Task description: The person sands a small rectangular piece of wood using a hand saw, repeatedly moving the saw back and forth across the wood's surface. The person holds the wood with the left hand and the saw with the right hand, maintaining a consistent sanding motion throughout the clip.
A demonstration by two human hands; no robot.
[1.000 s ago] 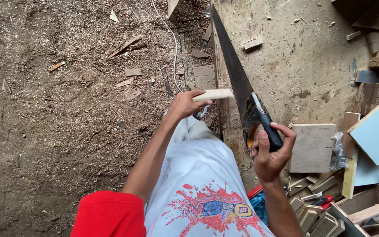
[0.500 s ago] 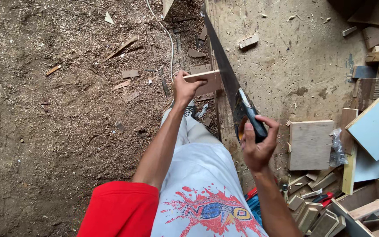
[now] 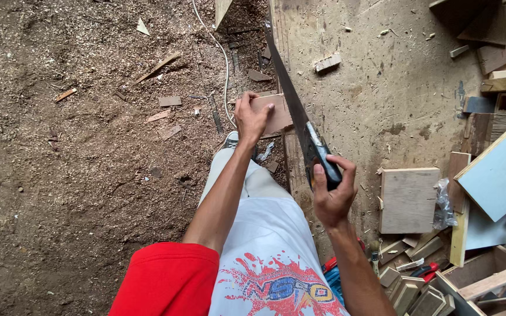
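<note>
Seen from above, my left hand (image 3: 252, 119) is closed around a small flat piece of wood (image 3: 273, 113), pressing it down at the edge of a large work surface (image 3: 382, 99), with my thumb laid over its top. My right hand (image 3: 333, 196) is wrapped tight round the dark handle of a handsaw (image 3: 297, 111), whose long tapering blade runs away from me and passes just beside the held piece at its right end. I cannot tell whether the teeth have bitten in or how deep any cut goes; the piece looks whole, so the sawing seems at or near its start.

The blade is dull dark metal. The surface is pale, scuffed board dusted with sawdust and carrying one small offcut (image 3: 327, 62). To my left the ground (image 3: 77, 175) is a brown carpet of sawdust and shavings with thin wood scraps and a white cord (image 3: 225, 64) trailing across it. At my right lie a square pale board (image 3: 408, 201), a light blue panel (image 3: 502, 169) and stacked wooden blocks (image 3: 411, 287)
</note>
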